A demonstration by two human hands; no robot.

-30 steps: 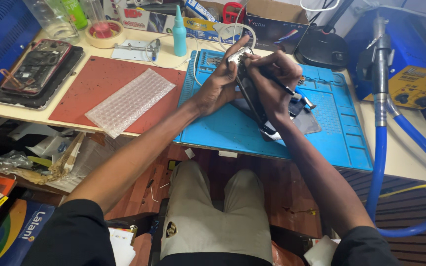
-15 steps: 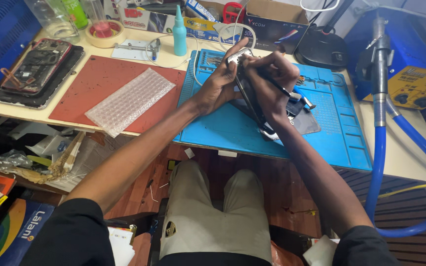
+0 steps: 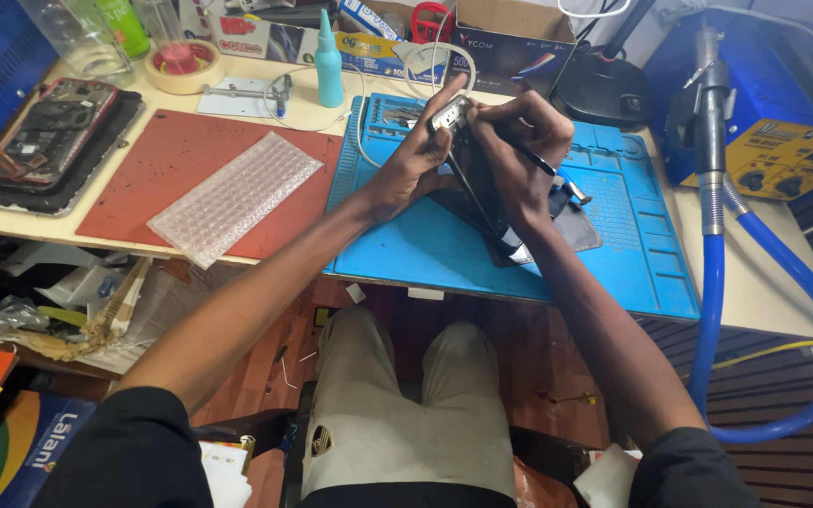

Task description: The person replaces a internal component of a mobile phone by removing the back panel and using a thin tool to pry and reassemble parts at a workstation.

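Note:
A dark phone (image 3: pixel 480 193) stands tilted on edge over the blue work mat (image 3: pixel 642 254). My left hand (image 3: pixel 413 160) grips the phone's left side and top, fingers wrapped around a small metal part at its upper end. My right hand (image 3: pixel 518 150) holds a thin dark tool (image 3: pixel 531 160) like a pen, its tip against the top of the phone. A dark flat panel (image 3: pixel 571 226) lies on the mat under the phone.
A red mat (image 3: pixel 157 155) with a bubble-wrap sheet (image 3: pixel 235 195) lies to the left. An opened phone (image 3: pixel 44 132) rests on a dark tray at far left. A teal bottle (image 3: pixel 328 64), a tape roll (image 3: pixel 183 66), boxes, and a blue hose (image 3: pixel 717 310) with its station surround the bench.
Both hands stay on the phone in the same spot over the blue mat; only tiny shifts of the fingers and tool show.

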